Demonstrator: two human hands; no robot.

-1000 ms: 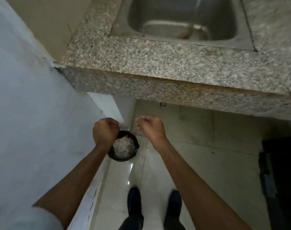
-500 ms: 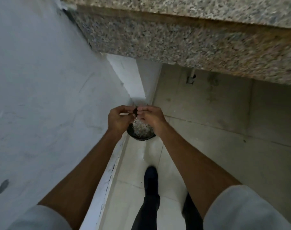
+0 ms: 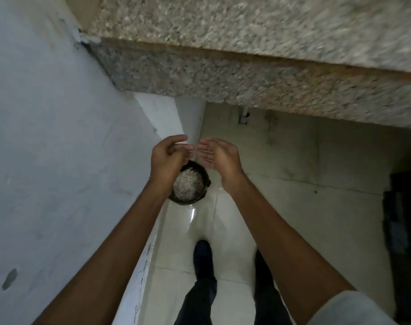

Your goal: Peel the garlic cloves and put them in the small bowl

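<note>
A: Since half a second ago both grips have been parted. They were pinched together then. Now the left grip (image 3: 168, 158) and right grip (image 3: 219, 158) are spread, fingers relaxed, nothing held, above the black bin (image 3: 205, 177).

B: Garlic cloves? Small bowl?

A: Neither is seen. Only pale peel scraps (image 3: 188, 186) are seen, piled in the bin, which is stood on the floor (image 3: 199, 221) below the bench (image 3: 246, 85) edge.

B: Risks to be flagged?

A: Light skins could be drifted past the rim onto the glossy tiles, because the grips are held toward the far rim, not centred. A peeled clove could be shaken off with the skins and lost in the bin. Bench detail is motion-blurred, so small bits could be missed.
</note>
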